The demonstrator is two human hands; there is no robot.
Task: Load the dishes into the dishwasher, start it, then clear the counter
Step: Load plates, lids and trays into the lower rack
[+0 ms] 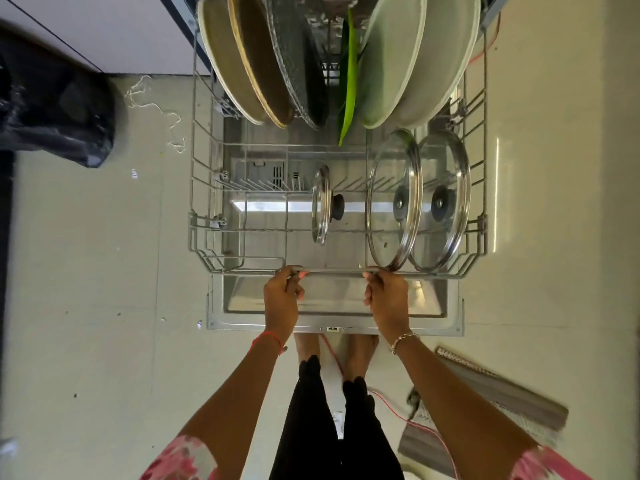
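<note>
The grey wire lower rack [201, 168] of the dishwasher is pulled out over the open steel door [332, 306]. My left hand [282, 296] and my right hand [388, 297] both grip the rack's front rail, about a forearm's width apart. Standing on edge in the rack are a small glass lid [321, 206], two large glass lids [394, 199] [441, 202], beige plates [239, 60], a dark mesh-patterned plate [298, 64], a thin green board [350, 77] and pale green plates [415, 57].
A black bin bag [52, 109] sits on the tiled floor at the left. A grey mat [502, 400] and a red cable [398, 410] lie at the right near my feet. White string [156, 109] lies beside the rack's left side.
</note>
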